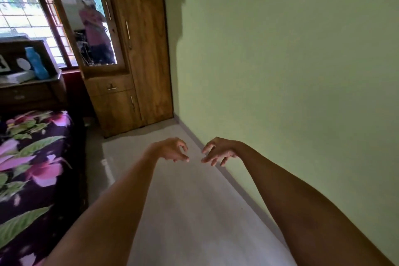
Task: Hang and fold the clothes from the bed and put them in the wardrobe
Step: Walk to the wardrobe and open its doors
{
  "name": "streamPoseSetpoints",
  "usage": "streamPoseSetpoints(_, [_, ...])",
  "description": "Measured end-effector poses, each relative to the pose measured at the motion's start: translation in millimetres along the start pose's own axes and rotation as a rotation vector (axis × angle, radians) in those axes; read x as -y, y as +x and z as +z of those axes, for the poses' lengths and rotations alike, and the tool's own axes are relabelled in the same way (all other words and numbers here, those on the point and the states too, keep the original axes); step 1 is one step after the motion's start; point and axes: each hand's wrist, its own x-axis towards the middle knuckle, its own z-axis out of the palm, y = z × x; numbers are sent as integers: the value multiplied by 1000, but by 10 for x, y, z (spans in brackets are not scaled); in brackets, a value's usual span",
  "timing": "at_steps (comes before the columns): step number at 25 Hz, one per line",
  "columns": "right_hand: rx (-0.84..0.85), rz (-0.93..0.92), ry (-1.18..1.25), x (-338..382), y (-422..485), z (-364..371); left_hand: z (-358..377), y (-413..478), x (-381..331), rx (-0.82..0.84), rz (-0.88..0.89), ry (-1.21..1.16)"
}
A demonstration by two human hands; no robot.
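Both my arms reach forward over the pale floor. My left hand (172,149) and my right hand (218,150) hang side by side with loosely curled fingers, fingertips nearly facing each other, and hold nothing. The wooden wardrobe (138,49) stands ahead in the corner with its doors closed; a mirror (95,28) on its left door reflects a person in a pink top. The bed (32,168), covered by a dark floral sheet, lies at the left. No clothes show on the visible part of the bed.
A green wall (291,71) runs along the right. A dark wooden headboard shelf (32,86) behind the bed carries a blue bottle (36,62) and a white box. A barred window (23,13) is at the far left. The floor strip (183,211) leads to the wardrobe.
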Motion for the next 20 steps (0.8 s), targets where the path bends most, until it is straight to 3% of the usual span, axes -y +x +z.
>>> streamPoseSetpoints(10, [128, -52, -87, 796, 2828, -1508, -1499, 2246, 1220, -2, -142, -31])
streamPoseSetpoints(14, [99, -120, -81, 1338, 3907, -2206, -2366, 3073, 1674, -93, -198, -60])
streamPoseSetpoints(20, [169, -151, -127, 1931, 5520, -2640, -3128, 4041, 2621, -55, -288, -110])
